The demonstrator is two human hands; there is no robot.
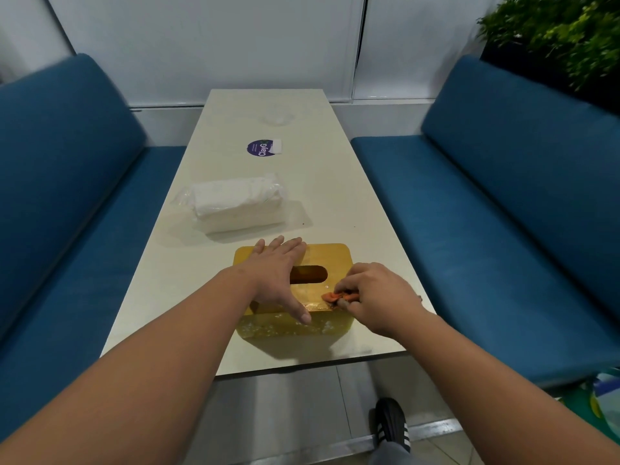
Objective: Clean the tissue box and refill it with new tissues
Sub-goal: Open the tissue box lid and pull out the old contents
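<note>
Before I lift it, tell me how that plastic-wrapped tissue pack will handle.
The tissue pack is probably light and squashy, since it is soft stacked paper. Its loose clear wrap bunches at the ends, so it may feel slippery and sag if you grab one end.

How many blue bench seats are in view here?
2: one blue bench along the left side of the table, one blue bench along the right side. Both run past the frame edges.

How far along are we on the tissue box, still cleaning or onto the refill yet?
Still cleaning. The left hand lies flat on the yellow tissue box, steadying it, while the right hand pinches an orange cloth against its top. Specks show on the near side. The slot looks empty; the wrapped pack of tissues sits beyond on the table, so refilling remains.
</note>
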